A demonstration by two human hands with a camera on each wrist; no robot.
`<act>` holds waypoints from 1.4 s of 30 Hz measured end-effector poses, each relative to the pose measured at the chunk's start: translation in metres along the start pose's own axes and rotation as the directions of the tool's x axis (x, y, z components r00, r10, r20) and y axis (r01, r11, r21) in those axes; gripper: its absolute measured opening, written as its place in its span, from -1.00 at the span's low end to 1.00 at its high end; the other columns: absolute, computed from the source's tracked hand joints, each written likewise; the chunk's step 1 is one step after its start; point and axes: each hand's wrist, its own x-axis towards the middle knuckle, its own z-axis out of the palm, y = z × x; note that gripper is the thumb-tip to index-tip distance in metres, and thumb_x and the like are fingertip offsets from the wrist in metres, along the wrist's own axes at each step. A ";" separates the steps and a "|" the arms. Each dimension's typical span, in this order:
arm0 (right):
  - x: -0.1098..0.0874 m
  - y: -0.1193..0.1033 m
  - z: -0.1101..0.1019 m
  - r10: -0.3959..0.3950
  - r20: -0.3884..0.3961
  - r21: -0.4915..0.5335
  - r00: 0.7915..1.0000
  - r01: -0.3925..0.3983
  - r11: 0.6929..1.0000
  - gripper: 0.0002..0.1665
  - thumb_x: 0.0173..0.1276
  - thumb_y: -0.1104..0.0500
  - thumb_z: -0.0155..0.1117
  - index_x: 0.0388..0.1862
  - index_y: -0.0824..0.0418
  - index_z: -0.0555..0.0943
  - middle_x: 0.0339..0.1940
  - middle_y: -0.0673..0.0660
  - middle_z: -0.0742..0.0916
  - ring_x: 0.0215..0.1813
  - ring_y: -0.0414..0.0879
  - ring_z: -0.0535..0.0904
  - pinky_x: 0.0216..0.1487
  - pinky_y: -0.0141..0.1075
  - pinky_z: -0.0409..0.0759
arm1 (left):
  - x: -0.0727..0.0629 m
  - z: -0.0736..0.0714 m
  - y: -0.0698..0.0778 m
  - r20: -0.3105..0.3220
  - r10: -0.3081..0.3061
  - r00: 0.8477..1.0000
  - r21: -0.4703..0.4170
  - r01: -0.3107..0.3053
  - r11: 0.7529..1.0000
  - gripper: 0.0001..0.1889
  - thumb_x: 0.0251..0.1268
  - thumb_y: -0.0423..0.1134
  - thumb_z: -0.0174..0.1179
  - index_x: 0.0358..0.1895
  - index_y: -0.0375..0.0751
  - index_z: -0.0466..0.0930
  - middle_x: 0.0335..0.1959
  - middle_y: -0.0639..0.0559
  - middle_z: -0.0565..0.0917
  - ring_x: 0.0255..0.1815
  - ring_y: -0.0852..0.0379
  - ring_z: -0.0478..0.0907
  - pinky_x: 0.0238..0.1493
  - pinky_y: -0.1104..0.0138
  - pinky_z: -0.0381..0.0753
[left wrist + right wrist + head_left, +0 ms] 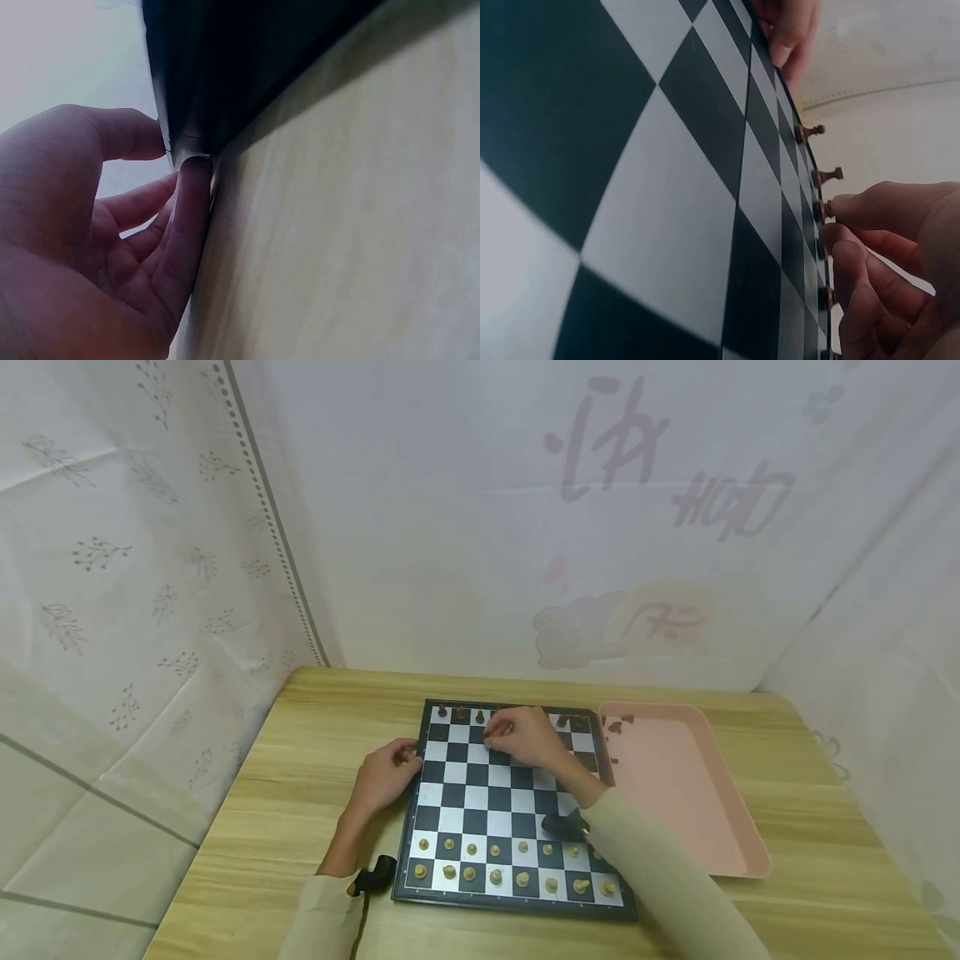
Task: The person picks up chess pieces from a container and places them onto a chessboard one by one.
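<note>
A black-and-white chessboard (pixel 476 797) lies on the wooden table. My left hand (pixel 384 777) grips its left edge, the thumb on the rim and a fingertip low against the side in the left wrist view. Over the board's far rows, my right hand (pixel 528 735) pinches a small brown chess piece (pixel 826 210) between thumb and forefinger; the fingers hide most of it. Other brown chess pieces (pixel 480 717) stand along the far edge, some behind the right hand. Two rows of cream chess pieces (pixel 496 877) stand along the near side.
To the board's right sits a pink tray (pixel 675 793) with several brown pieces (pixel 616 727) near its far left corner. Bare wooden table (pixel 300 760) stretches left of the board. A pale printed curtain (pixel 450 527) hangs behind the table.
</note>
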 end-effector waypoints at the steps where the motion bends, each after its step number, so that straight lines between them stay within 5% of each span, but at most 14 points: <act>1: 0.001 -0.002 0.001 -0.007 0.001 -0.006 1.000 0.007 1.000 -0.90 0.35 0.16 0.62 -0.17 0.07 0.86 -0.34 -0.10 0.82 -0.31 -0.16 0.67 -0.25 -0.21 0.60 | 0.000 0.001 0.000 -0.001 -0.002 1.000 0.005 0.002 1.000 -0.57 0.47 -0.22 0.30 0.30 -0.32 0.74 -0.19 -0.02 0.79 -0.23 0.06 0.64 -0.10 0.15 0.53; 33: 0.015 -0.019 0.024 -0.071 -0.015 -0.109 0.997 0.069 0.992 -0.86 0.38 0.23 0.54 -0.12 0.08 0.89 -0.45 -0.13 0.77 -0.45 -0.23 0.58 -0.41 -0.32 0.47 | 0.002 0.003 0.000 0.005 0.028 1.000 0.012 -0.028 1.000 -0.56 0.44 -0.21 0.30 0.29 -0.32 0.74 -0.21 0.00 0.79 -0.26 0.09 0.64 -0.13 0.16 0.55; 42: 0.007 -0.017 0.010 -0.040 -0.019 -0.114 0.999 0.038 0.993 -0.89 0.39 0.12 0.57 -0.15 0.07 0.85 -0.36 -0.13 0.79 -0.29 -0.19 0.64 -0.25 -0.22 0.58 | -0.001 -0.001 -0.003 0.000 0.019 1.000 0.019 -0.019 1.000 -0.57 0.44 -0.23 0.29 0.29 -0.33 0.74 -0.19 -0.02 0.79 -0.24 0.07 0.64 -0.10 0.13 0.56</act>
